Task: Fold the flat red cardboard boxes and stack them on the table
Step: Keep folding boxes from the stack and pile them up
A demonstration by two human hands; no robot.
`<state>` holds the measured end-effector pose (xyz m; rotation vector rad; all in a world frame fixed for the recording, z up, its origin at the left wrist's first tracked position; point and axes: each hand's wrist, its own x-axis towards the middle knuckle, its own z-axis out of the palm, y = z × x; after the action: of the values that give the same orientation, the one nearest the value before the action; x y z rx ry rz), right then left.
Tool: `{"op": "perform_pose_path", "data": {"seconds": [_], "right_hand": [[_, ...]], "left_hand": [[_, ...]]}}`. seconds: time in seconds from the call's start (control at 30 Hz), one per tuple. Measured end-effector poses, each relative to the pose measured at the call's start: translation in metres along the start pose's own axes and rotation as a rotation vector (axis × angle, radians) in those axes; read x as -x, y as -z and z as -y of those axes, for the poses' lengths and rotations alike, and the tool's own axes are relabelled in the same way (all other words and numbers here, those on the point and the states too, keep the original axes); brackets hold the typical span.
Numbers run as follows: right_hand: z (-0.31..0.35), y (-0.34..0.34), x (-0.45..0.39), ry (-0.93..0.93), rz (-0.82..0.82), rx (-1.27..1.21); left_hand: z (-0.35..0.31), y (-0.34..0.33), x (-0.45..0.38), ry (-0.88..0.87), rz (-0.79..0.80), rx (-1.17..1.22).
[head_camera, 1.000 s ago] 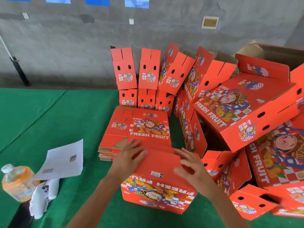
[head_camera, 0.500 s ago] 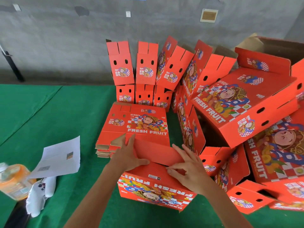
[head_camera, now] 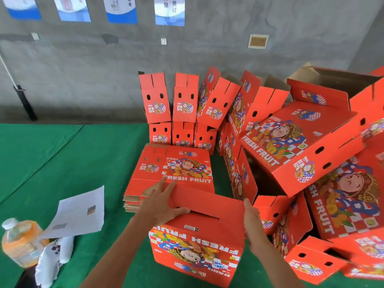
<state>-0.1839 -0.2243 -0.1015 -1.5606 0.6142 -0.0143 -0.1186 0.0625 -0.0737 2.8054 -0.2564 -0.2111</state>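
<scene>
A folded red "FRESH FRUIT" box point(head_camera: 197, 246) stands in front of me on the green table point(head_camera: 83, 163), its print upside down to me and its top flaps down with a dark slot between them. My left hand point(head_camera: 160, 204) rests on the box's upper left corner, fingers straight over the far flap and thumb on the top. My right hand point(head_camera: 252, 223) lies flat against the box's right side. Just behind it sits a stack of flat red boxes point(head_camera: 176, 165).
A jumbled pile of folded red boxes point(head_camera: 301, 142) fills the right side. More boxes point(head_camera: 182, 104) stand upright against the grey wall. At the left lie a sheet of paper point(head_camera: 81, 213), an orange drink bottle point(head_camera: 18, 242) and a white cloth point(head_camera: 52, 260).
The raised far flap has come down onto the box top. My right hand has slid from the top to the right side, and my left hand to the left corner.
</scene>
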Motion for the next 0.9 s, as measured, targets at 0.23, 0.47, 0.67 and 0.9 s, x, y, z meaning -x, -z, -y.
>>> {"op": "perform_pose_path", "data": {"seconds": [0.23, 0.47, 0.67, 0.9], "right_hand": [[-0.032, 0.022, 0.001, -0.581, 0.288, 0.054], [-0.054, 0.036, 0.010, -0.685, 0.308, 0.324], [-0.041, 0.040, 0.025, -0.710, 0.374, 0.259], [0.016, 0.007, 0.014, -0.400, 0.437, 0.033]], "left_hand": [[0.004, 0.013, 0.005, -0.009, 0.112, 0.149], [-0.014, -0.004, 0.005, 0.127, -0.051, 0.149], [-0.013, 0.008, -0.002, 0.260, -0.061, 0.196], [-0.018, 0.100, 0.003, 0.297, -0.443, 0.227]]}}
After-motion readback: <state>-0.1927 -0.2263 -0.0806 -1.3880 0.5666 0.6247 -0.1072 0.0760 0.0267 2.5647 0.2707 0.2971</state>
